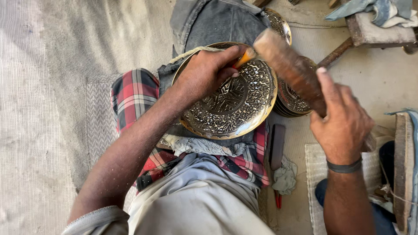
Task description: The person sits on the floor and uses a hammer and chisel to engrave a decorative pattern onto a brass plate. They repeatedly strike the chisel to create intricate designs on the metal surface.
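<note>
Seen from above: person seated on the floor, work resting on the lap.
Left hand (pixel 208 69): closed in a pinch around a short orange-tipped punch (pixel 244 57); thumb and fingers curled tight, no gap showing; heel of the hand resting on the plate's upper left rim.
Punch: tilted, tip hidden under the fingers, so the exact contact point on the metal cannot be told; top end just beside the mallet head.
Right hand (pixel 342 124): wrapped around the handle of a wooden mallet (pixel 289 65); thumb laid along the handle and pointing up it, other fingers curled underneath; dark band at the wrist.
Mallet: head blurred, sitting at the top of the punch over the plate's upper right edge.
Brass plate (pixel 235 102): round, gold-coloured, densely engraved with scrollwork around a central medallion; lies on a red checked cloth (pixel 133 93) over the knee, with grey denim (pixel 217 21) beyond it.
Stack of plates (pixel 291 102): same engraved kind, just right of the worked plate, partly behind the mallet.
Floor items: dark flat bar (pixel 277 146) and crumpled rag (pixel 285 176) between the legs, red-handled tool (pixel 277 199) below the rag.
Right edge: wooden block (pixel 404 169), standing on edge.
</note>
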